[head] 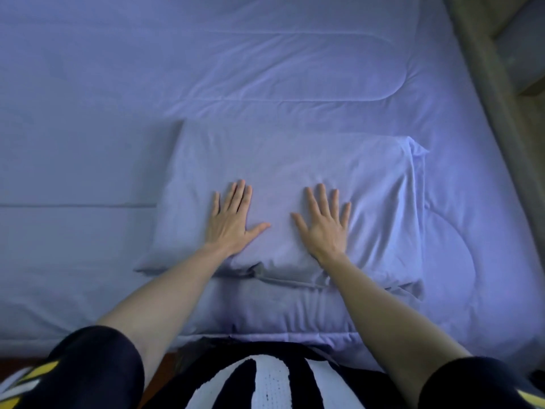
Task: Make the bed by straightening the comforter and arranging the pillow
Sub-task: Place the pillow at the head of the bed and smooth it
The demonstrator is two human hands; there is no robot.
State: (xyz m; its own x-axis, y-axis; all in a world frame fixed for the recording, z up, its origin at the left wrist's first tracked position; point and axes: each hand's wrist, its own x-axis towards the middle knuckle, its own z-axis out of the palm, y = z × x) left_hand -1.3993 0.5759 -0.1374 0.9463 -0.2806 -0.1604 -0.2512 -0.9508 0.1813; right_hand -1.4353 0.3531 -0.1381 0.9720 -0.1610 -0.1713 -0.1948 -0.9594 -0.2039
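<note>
A pale blue pillow (283, 160) lies flat on the bed near its front edge, its loose case end at the right. My left hand (233, 222) rests palm down on the pillow's left half, fingers spread. My right hand (324, 225) presses flat on the middle right, fingers apart too. Neither hand grips anything. The pale blue quilted comforter (265, 69) spreads beyond and under the pillow, mostly smooth with light creases and curved stitch lines.
The bed's front edge (265, 338) is right against my body. A grey-brown bed frame or headboard (483, 84) runs diagonally along the right side. A strip of dark wooden floor (165, 367) shows below the bed.
</note>
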